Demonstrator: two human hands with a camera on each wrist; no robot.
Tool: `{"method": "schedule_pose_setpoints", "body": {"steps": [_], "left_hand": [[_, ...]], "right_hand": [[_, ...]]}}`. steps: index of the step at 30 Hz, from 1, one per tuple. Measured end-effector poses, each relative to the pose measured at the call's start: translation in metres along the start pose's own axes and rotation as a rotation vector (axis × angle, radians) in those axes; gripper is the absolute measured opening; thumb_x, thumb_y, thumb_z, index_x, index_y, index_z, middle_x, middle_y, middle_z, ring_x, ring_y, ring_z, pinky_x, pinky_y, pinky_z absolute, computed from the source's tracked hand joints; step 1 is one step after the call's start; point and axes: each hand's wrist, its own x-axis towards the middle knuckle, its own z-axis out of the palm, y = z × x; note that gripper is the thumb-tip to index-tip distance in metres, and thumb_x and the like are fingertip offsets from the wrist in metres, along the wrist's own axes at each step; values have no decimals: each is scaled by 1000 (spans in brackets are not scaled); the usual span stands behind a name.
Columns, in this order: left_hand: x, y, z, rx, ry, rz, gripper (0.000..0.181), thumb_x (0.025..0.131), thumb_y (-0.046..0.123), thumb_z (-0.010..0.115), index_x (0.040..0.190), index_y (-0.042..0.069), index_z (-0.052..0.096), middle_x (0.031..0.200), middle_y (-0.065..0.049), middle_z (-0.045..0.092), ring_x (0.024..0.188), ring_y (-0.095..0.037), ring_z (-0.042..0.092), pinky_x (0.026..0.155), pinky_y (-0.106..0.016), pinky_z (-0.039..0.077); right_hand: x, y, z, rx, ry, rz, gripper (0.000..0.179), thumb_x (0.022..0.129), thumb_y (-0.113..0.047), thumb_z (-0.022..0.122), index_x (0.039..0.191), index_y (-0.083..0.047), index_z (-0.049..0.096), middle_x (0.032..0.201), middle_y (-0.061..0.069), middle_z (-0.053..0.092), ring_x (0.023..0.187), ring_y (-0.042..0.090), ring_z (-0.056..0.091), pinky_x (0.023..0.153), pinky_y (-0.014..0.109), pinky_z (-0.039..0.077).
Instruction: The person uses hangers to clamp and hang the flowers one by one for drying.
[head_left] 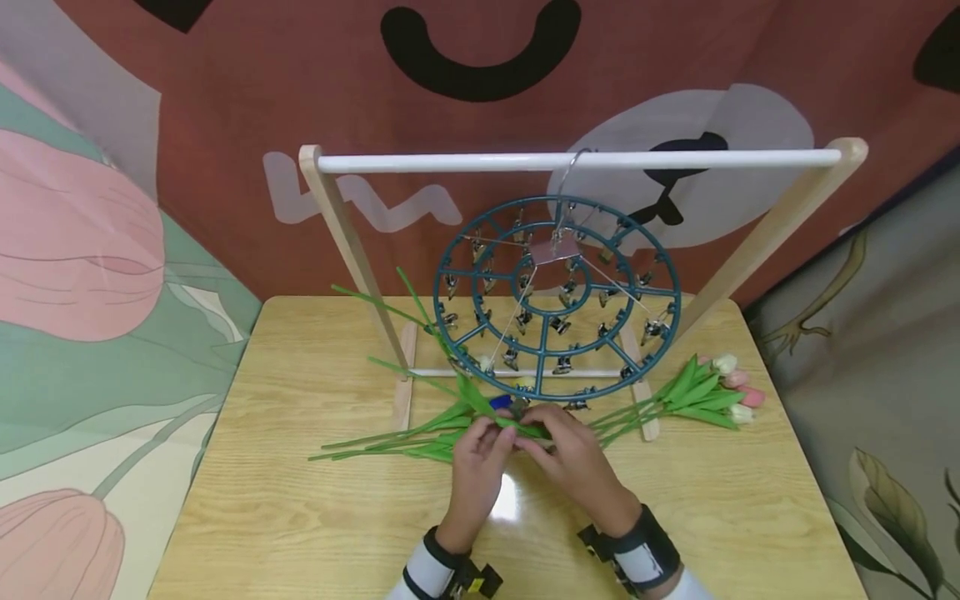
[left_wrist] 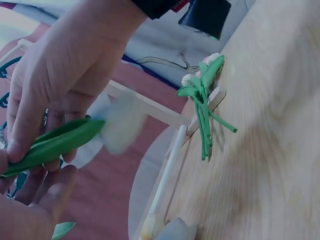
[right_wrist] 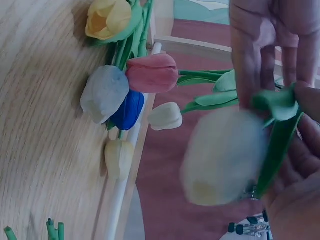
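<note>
Both my hands work on one artificial tulip between them. My left hand (head_left: 480, 462) pinches its green leaf and stem, and my right hand (head_left: 573, 462) grips the leaves from the other side. The tulip's pale, whitish head (right_wrist: 222, 155) is blurred and points toward the table in the right wrist view. Its long green leaf (left_wrist: 65, 145) runs between the fingertips in the left wrist view. Just beyond the hands hangs a round blue-green clip hanger (head_left: 545, 340). At its left side, a pink tulip (right_wrist: 152, 73) and a small white tulip (right_wrist: 166, 116) hang head down.
A wooden rack with a white top bar (head_left: 465, 162) carries the hanger. Yellow (right_wrist: 107, 20), pale blue (right_wrist: 105, 94) and deep blue (right_wrist: 129, 110) tulips lie left of centre. A bunch of pink and white tulips (head_left: 701, 396) lies right, across the rack's foot.
</note>
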Motion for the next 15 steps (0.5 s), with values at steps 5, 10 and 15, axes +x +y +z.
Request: {"method": "schedule_pose_setpoints", "body": {"steps": [5,10,15], "left_hand": [[4,3,-2,54,49,-23,18,104,5,59,117,-6,63,113,-25,69,100,-10,71,82,-26,63],[8,3,-7,69,30,24,16,106,7,56,117,-1,64,110,-25,73,100,-15,74,81,-29,63],[8,1,-9,114,28,55,17,104,5,59,117,0,68,110,-21,74,98,-13,73,79,-29,63]], "right_hand": [[0,-6,2,-66,-17,131,52,92,-32,78,127,0,55,115,12,66,105,26,63,88,42,59],[8,-12,-1,36,17,284,69,87,-30,82,141,-3,47,107,13,62,94,23,62,77,39,59],[21,-16,-4,101,68,285,57,90,-23,80,138,-2,57,94,5,60,82,13,57,69,28,55]]}}
